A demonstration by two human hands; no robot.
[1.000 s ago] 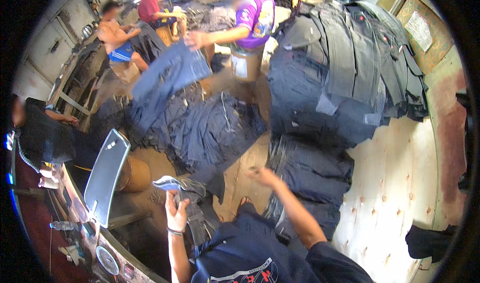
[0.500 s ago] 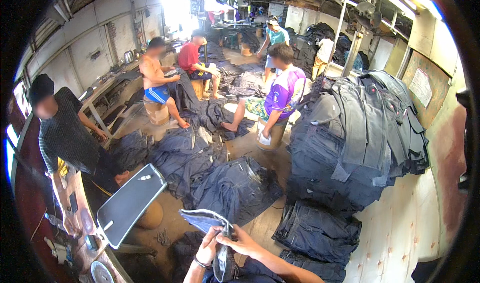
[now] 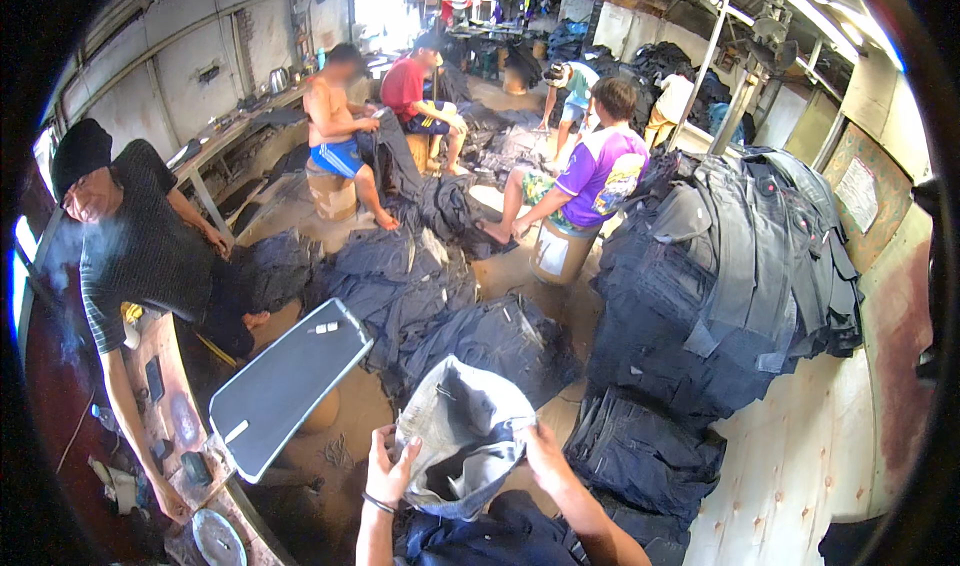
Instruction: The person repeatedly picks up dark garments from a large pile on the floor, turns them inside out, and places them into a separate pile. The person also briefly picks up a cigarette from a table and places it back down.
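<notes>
In front of me my two hands spread the open end of a pair of jeans (image 3: 432, 444), its pale grey inner side turned out and its hollow facing up. My left hand (image 3: 388, 469), with a dark band at the wrist, grips the left edge. On the opposite edge my right hand (image 3: 546, 456) is closed, its fingers partly hidden by the cloth. Dark denim (image 3: 490, 538) lies below, over my lap. To the left, near my left hand, is a dark panel with a pale frame (image 3: 290, 391), small white pieces on it.
Folded dark jeans (image 3: 645, 456) are stacked at my right, before a tall heap of denim (image 3: 690, 296). Loose garments (image 3: 490, 341) cover the floor ahead. At left a person (image 3: 140, 256) leans over a wooden bench (image 3: 165, 361). Several other people sit or bend farther back.
My hands have moved apart, and the bunched jeans are now spread open between them. The person at left leans lower over the bench; a person at the back bends down.
</notes>
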